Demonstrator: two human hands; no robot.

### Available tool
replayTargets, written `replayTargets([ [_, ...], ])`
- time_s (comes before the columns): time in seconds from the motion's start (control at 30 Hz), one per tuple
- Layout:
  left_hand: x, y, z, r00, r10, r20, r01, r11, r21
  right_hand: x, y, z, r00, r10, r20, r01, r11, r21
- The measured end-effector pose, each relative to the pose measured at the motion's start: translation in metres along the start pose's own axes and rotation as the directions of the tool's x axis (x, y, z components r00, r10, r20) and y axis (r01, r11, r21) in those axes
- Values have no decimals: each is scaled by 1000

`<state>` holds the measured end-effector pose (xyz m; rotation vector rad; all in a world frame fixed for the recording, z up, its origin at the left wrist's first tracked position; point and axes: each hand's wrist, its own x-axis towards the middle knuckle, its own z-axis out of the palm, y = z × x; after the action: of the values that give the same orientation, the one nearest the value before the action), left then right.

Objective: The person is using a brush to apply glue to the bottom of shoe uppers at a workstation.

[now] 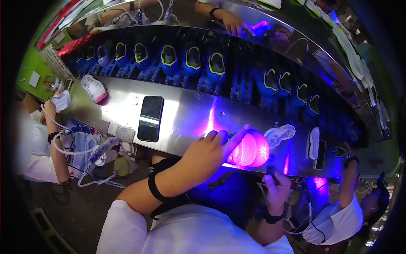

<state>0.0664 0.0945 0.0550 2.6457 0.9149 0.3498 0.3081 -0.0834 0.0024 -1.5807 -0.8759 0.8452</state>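
Just beyond the metal table's near edge, my left hand (207, 154) is closed on a shoe (249, 148) that glows bright pink under violet light. Its index finger stretches along the far side, and the other fingers are curled. The shoe's details are washed out by the glow. Lower and to the right, my right hand (278, 189) is raised with bent fingers, pinching a small dark object (270, 171) close to the shoe. I cannot make out what that object is. A pale sole (281, 134) lies right behind the shoe.
Blue shoes with yellow collars (169, 59) stand in a row on the dark conveyor beyond the metal table (186, 112). A phone (150, 118) lies at left, a white sole (314, 143) and another phone (321, 155) at right. Co-workers sit either side; a person's hand (230, 22) works opposite.
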Motion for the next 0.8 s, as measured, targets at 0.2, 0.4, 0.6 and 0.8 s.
replayTargets([
  [0.2, -32, 2, -1, 999, -42, -17, 36, 954, -297, 19, -55, -7, 992, -34, 119, 49, 990, -129],
  [0.4, -56, 18, 23, 984, 74, -159, -165, 703, -692, 19, -80, -4, 931, -141, 338, 218, 954, -204],
  [0.6, -61, 25, -2, 993, 63, 97, 26, 691, -722, 10, -86, -13, 914, -200, 353, 278, 943, -185],
  [0.8, -63, 33, -11, 966, 14, 257, 188, 647, -739, 1, -74, -22, 910, -165, 381, 247, 953, -177],
])
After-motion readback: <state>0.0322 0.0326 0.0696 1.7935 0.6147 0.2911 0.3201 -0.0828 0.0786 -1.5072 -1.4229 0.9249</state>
